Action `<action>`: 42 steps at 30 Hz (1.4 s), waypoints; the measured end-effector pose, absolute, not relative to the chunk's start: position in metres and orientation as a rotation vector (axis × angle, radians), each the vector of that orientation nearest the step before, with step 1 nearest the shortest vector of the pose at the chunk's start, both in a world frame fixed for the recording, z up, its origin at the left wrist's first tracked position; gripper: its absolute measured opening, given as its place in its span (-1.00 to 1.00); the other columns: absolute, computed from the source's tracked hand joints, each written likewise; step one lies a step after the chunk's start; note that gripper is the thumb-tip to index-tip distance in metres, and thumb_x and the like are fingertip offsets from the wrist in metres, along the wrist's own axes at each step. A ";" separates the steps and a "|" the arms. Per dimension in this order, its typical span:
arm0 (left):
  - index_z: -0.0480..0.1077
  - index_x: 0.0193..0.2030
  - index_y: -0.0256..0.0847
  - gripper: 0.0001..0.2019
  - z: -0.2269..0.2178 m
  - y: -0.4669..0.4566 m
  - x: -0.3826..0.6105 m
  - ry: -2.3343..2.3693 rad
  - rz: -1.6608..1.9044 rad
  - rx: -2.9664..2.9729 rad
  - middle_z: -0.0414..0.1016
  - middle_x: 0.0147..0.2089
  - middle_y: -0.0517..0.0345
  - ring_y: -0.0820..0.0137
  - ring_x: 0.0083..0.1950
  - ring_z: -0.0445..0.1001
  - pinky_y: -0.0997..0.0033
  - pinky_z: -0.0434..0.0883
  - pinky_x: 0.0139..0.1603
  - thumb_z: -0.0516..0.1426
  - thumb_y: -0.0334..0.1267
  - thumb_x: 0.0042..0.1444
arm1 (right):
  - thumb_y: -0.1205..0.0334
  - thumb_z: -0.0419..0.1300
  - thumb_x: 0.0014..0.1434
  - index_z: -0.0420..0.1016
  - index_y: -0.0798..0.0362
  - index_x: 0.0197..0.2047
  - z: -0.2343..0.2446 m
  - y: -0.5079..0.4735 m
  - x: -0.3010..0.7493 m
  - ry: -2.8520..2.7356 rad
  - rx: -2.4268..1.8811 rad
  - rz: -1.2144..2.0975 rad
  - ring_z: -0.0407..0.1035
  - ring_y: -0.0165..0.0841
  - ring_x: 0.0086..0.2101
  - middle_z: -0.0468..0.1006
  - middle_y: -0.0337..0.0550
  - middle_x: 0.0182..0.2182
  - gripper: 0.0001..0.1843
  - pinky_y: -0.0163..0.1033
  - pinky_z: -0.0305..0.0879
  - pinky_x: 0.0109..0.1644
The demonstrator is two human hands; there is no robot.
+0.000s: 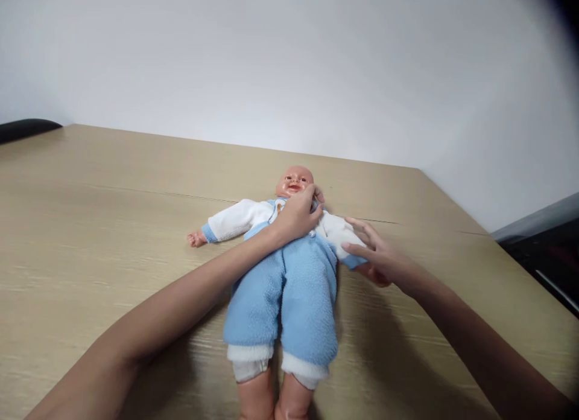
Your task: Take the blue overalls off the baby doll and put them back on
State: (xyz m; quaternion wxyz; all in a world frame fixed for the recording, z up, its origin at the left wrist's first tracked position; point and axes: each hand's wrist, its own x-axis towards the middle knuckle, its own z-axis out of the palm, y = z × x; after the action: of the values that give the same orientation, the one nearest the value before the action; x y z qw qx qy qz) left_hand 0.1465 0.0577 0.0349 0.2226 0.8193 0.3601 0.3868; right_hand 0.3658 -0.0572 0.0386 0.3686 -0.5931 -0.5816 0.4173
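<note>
While the left hand point(298, 218) rests curled on the collar point(272, 209) of the baby doll point(289, 287), under its chin (grip unclear), & the right hand point(377, 258) clasps the white sleeve point(337, 230) just beside it, best press lightly, keeping it flat on the table point(90, 227).

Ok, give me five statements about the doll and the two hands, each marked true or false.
1. The doll lies face up on the wooden table. True.
2. The left hand rests on the doll's feet. False: it is on the chest, just under the chin.
3. The right hand touches a white sleeve of the doll. True.
4. The doll wears red. False: blue, with white sleeves.
5. Both hands are off the doll. False: both touch it.
</note>
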 end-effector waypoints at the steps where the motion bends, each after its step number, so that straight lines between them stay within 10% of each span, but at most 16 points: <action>1: 0.33 -0.09 -0.18 -0.87 0.035 0.058 0.147 0.993 1.065 2.266 0.54 -0.19 0.11 0.33 -0.25 0.49 0.32 0.34 -0.19 0.14 -0.44 0.26 | -0.12 0.46 0.16 0.43 -0.13 0.35 0.040 -0.062 0.373 -1.483 -1.577 1.068 0.66 -0.11 -0.18 0.67 0.01 0.15 -0.25 -0.15 0.62 -0.31; 7: 0.33 -0.09 -0.17 -0.89 0.034 0.058 0.147 1.004 1.044 2.283 0.57 -0.14 0.08 0.29 -0.18 0.53 0.29 0.37 -0.14 0.16 -0.40 0.28 | -0.30 0.44 0.09 0.62 -0.04 0.04 0.019 -0.065 0.428 -1.484 -1.700 0.890 0.63 0.02 -0.06 0.72 0.03 -0.02 -0.38 0.01 0.61 0.00; 16: 0.36 -0.01 -0.20 -0.85 0.050 0.045 0.142 1.130 0.933 2.523 0.58 -0.06 -0.04 0.12 0.01 0.52 0.10 0.40 0.10 0.14 -0.19 0.41 | -0.03 0.26 0.34 0.51 -0.02 0.18 0.017 -0.084 0.385 -1.787 -1.490 -0.014 0.42 0.09 0.20 0.57 0.10 0.15 -0.57 0.34 0.27 0.36; 20: 0.41 -0.01 -0.23 -0.78 0.064 0.025 0.124 1.130 1.019 2.651 0.53 0.09 -0.12 0.02 0.23 0.39 -0.04 0.25 0.38 0.10 -0.11 0.46 | 0.05 0.19 0.44 0.44 -0.08 0.24 0.029 -0.089 0.341 -1.889 -1.288 0.411 0.47 -0.10 0.18 0.55 0.00 0.18 -0.64 0.08 0.38 0.32; 29: 0.35 -0.03 -0.13 -0.80 0.030 0.000 0.030 1.137 1.125 2.266 0.48 -0.06 0.07 0.23 -0.02 0.44 0.19 0.37 0.09 0.05 -0.07 0.48 | -0.22 0.15 0.41 0.44 -0.06 -0.29 0.030 -0.043 0.322 -1.888 -1.303 0.976 0.42 -0.21 -0.28 0.49 -0.22 -0.38 -0.58 -0.12 0.43 -0.12; 42: 0.41 -0.25 -0.14 -0.60 0.026 -0.005 -0.006 1.038 0.794 1.668 0.42 -0.24 0.13 0.26 -0.19 0.37 0.29 0.35 -0.19 0.15 0.18 0.32 | -0.26 0.33 0.23 0.34 -0.13 -0.17 -0.010 -0.038 0.309 -1.382 -1.204 1.155 0.48 -0.22 -0.15 0.56 -0.25 -0.22 -0.58 -0.17 0.45 0.00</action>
State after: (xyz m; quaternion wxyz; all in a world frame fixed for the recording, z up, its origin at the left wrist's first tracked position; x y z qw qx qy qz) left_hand -0.0056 -0.0050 0.0262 0.4892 0.6866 0.4270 0.3269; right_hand 0.3092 -0.0379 -0.0102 0.4684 -0.4911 -0.5636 0.4710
